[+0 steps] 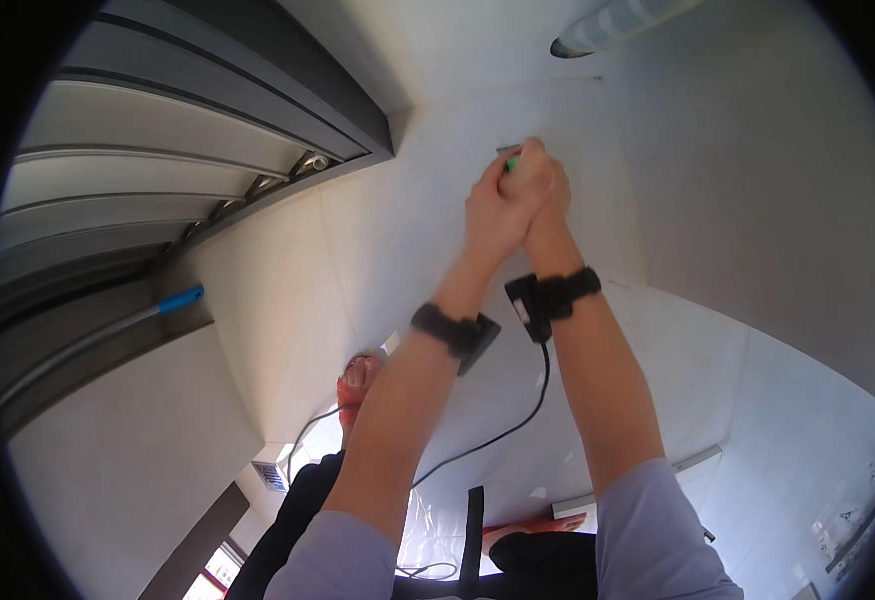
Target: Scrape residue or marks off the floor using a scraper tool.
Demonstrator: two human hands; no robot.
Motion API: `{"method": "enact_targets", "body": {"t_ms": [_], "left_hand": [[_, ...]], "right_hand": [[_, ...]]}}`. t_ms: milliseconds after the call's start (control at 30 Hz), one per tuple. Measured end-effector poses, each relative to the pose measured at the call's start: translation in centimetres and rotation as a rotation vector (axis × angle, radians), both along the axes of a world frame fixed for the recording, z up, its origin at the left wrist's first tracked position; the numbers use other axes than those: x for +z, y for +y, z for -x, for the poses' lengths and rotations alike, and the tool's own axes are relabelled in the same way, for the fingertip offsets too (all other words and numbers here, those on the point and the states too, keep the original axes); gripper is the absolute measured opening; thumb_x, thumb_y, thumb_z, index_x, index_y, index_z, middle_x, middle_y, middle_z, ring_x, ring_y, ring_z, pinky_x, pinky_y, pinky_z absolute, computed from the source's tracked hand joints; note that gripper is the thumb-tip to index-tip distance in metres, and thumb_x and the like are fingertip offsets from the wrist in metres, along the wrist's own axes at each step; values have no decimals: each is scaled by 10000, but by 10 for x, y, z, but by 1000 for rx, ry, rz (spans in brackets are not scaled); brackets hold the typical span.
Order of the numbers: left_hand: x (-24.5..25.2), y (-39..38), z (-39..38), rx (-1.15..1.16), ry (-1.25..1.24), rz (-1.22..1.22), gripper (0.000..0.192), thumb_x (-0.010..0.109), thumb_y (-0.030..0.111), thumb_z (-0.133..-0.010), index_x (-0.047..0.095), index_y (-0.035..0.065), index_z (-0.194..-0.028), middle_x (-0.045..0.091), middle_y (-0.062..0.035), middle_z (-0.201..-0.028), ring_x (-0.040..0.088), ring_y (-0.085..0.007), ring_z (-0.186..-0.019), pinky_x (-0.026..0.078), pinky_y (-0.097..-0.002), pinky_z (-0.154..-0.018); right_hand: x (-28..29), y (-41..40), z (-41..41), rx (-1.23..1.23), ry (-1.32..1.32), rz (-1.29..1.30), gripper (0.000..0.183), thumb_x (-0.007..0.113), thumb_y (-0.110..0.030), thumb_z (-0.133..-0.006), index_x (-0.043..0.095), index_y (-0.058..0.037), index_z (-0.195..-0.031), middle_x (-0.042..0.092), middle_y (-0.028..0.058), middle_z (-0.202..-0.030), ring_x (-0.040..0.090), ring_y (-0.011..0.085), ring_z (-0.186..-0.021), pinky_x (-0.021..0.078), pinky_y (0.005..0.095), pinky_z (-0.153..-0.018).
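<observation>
Both my arms reach up the view towards a pale, smooth surface. My left hand (499, 206) and my right hand (546, 180) are clasped together around a small tool, of which a green part (512, 163) shows between the fingers. A thin grey edge (508, 150) sticks out beyond the fingertips, against the pale surface. The rest of the tool is hidden by my hands. A black strap with a box sits on each wrist, and a black cable (541, 390) runs down from the right one.
A grey slatted shutter or door (204, 112) stands at upper left. Below it lies a pole with a blue end (180, 300). A light-coloured pipe (617, 26) enters at the top. My feet in red sandals (349, 394) and a floor drain grate (268, 476) are lower down.
</observation>
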State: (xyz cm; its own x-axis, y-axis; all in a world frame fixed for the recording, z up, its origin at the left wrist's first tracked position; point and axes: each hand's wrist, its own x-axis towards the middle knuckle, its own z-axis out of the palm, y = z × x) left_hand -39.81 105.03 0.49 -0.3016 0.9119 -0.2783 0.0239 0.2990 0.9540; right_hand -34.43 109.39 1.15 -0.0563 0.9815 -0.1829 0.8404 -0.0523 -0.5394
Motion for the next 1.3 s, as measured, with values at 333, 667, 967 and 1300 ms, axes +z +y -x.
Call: {"method": "enact_targets", "body": {"t_ms": [333, 667, 967, 1300], "left_hand": [[11, -97, -90, -158, 26, 10, 600, 668, 318, -719, 448, 14, -1187, 577, -168, -1035, 573, -228, -933, 440, -309, -808], [6, 9, -81, -44, 59, -12, 608, 645, 422, -674, 527, 13, -1107, 597, -232, -959, 567, -375, -927, 448, -379, -791], [-4, -47, -93, -87, 66, 23, 582, 679, 340, -695, 498, 20, -1146, 592, -171, -1014, 581, -239, -930, 447, -323, -800], [-5, 7, -77, -89, 92, -73, 580, 679, 361, -706, 510, 20, -1143, 602, -151, -993, 582, -230, -913, 445, -317, -802]], "right_hand": [[-17, -99, -96, -90, -16, -15, 177, 564, -207, -732, 524, -63, -829, 608, 200, -772, 585, 392, -759, 470, 449, -628], [-27, 13, -94, 11, -24, -268, 187, 567, -201, -690, 549, -20, -735, 590, 223, -727, 571, 411, -705, 463, 441, -589], [-41, -45, -104, 11, 31, -247, 216, 561, -232, -704, 547, -38, -797, 599, 207, -730, 576, 405, -705, 459, 460, -594], [-18, 5, -84, -97, 59, -172, 221, 582, -214, -691, 551, -22, -797, 596, 226, -762, 576, 406, -756, 468, 444, -633]]}}
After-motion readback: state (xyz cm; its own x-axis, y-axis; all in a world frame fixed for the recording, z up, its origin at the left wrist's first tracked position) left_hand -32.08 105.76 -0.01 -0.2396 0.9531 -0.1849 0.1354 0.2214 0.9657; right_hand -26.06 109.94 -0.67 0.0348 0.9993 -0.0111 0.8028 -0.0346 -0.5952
